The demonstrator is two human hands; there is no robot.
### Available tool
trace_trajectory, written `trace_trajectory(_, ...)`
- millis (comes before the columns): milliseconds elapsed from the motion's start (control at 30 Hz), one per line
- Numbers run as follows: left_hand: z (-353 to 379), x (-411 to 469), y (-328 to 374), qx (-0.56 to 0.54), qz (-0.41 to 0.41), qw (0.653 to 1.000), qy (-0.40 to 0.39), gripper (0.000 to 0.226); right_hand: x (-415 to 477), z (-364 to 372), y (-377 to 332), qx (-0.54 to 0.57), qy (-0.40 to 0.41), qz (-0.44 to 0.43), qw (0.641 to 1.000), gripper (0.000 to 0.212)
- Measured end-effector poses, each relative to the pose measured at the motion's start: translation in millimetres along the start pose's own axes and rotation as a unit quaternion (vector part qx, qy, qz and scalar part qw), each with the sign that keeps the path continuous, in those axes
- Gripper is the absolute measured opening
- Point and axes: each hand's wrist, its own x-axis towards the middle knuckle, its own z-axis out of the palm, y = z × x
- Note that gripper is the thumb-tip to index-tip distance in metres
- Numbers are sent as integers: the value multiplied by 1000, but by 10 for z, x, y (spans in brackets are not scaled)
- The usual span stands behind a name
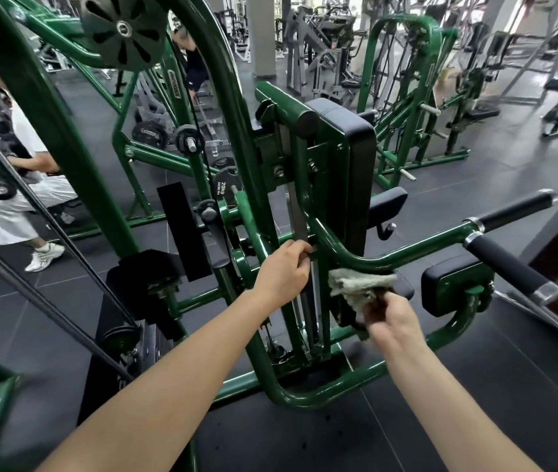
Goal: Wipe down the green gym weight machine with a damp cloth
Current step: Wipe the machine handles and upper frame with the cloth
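The green weight machine (236, 137) fills the middle of the view, with a black back pad (349, 148) and black foam handles (505, 267) at the right. My right hand (395, 321) grips a crumpled grey-green cloth (355, 284) and presses it against the underside of the curved green arm tube (407, 255). My left hand (284, 270) is closed around a thin vertical metal bar (296, 212) at the machine's centre post, just left of the cloth.
A person in white clothes (25, 199) sits at the left on a neighbouring machine. A 20 kg plate (223, 187) and other plates hang behind the frame. More green (407, 97) and grey machines stand at the back. Dark tiled floor (475, 403) lies to the right.
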Motion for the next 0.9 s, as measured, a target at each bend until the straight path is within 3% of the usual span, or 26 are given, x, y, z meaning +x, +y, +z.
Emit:
trace_trajectory(133,60,-5,18,-27,-28,999,-12,29,56,138,123,8,-4,27,1000,31)
trace_trajectory(367,13,91,69,-172,-153,973,-10,27,206,592,481,22,-113,58,992,21)
trace_trajectory(433,18,139,82,-250,-185,950,-17,27,192,528,477,23,-129,61,990,23)
trace_trajectory(567,91,150,145,-380,-241,886,-109,28,213,220,421,20,-146,47,988,23)
trace_trajectory(633,149,150,159,-401,-255,870,-131,14,272,212,396,11,-145,48,988,23)
trace_trajectory(700,166,187,156,-441,-278,843,-134,9,314,316,378,-17,-133,55,990,20)
trace_trajectory(767,174,246,126,-467,-289,825,-132,20,307,443,387,-37,-124,63,990,17)
trace_trajectory(900,217,379,62,-532,-337,774,-57,24,315,533,497,-51,-121,21,991,15)
